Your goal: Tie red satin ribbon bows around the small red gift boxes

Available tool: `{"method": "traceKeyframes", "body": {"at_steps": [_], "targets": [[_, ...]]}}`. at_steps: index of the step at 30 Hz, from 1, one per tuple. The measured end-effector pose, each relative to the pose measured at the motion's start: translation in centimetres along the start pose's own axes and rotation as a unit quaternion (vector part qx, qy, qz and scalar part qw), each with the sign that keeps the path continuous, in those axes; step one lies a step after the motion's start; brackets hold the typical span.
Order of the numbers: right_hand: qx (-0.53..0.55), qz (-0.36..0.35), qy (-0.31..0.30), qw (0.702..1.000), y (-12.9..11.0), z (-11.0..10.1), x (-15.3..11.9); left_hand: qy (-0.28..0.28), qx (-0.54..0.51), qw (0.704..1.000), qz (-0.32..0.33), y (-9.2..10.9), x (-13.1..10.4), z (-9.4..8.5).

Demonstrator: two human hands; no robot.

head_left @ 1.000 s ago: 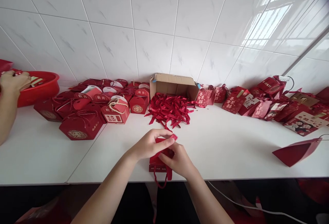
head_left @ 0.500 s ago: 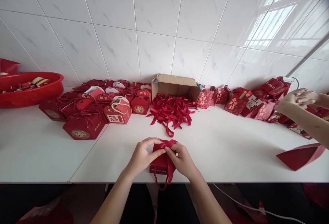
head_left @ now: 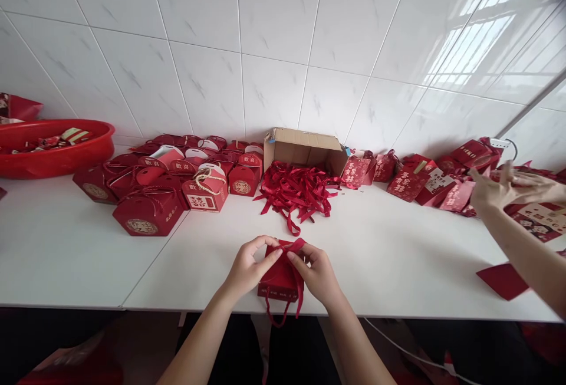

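A small red gift box (head_left: 279, 279) lies at the table's front edge, its rope handle (head_left: 276, 317) hanging over. Both hands rest at its far end. Between thumb and finger, my left hand (head_left: 251, 264) pinches a red ribbon (head_left: 289, 247). My right hand (head_left: 315, 270) pinches the same ribbon from the other side, and a tail of it trails down over the box. The ribbon's exact tie is partly hidden by my fingers. Beyond them a pile of loose red ribbons (head_left: 298, 190) spills from a cardboard box (head_left: 305, 140).
Several red gift boxes (head_left: 148, 214) crowd the left, beside a red basin (head_left: 95, 152) of small packets. More decorated red boxes (head_left: 409, 178) line the right back. At far right a co-worker's hands (head_left: 495, 190) move above a folded red carton (head_left: 502, 280).
My fingers have drawn slightly apart along the ribbon, still pinching it. The co-worker's hands have shifted and spread. The view has tilted and moved slightly.
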State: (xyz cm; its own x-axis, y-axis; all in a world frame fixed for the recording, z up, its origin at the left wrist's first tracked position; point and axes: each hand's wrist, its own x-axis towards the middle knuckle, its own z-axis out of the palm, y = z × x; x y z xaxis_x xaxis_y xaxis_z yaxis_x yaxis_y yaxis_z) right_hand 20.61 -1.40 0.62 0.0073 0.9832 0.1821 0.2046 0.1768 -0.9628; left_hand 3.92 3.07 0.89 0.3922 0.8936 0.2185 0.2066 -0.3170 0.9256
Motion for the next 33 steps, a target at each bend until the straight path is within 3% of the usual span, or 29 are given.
{"method": "traceKeyframes", "body": {"at_steps": [3,8,17,26,29,33], "targets": [[0.010,0.022,0.026,0.999,0.2,0.1,0.0,-0.011,0.009,1.000,0.005,0.1,-0.2,0.0],[0.012,0.019,0.006,1.000,0.0,0.2,0.1,-0.016,-0.007,1.000,-0.008,0.1,-0.3,0.3],[0.111,0.079,0.080,0.987,0.7,0.6,0.2,0.044,-0.013,0.999,-0.008,-1.2,-0.5,1.2],[-0.061,0.010,0.085,0.994,-0.1,0.5,-0.8,0.039,0.012,0.999,0.022,-0.8,-0.6,1.1],[-0.085,-0.006,0.057,0.995,-0.2,0.4,-1.1,0.039,0.023,0.998,0.040,-0.9,-0.5,1.1],[-0.101,0.002,0.068,0.993,0.2,0.4,-1.2,0.043,0.033,0.998,0.028,-0.9,-0.4,1.0]]}}
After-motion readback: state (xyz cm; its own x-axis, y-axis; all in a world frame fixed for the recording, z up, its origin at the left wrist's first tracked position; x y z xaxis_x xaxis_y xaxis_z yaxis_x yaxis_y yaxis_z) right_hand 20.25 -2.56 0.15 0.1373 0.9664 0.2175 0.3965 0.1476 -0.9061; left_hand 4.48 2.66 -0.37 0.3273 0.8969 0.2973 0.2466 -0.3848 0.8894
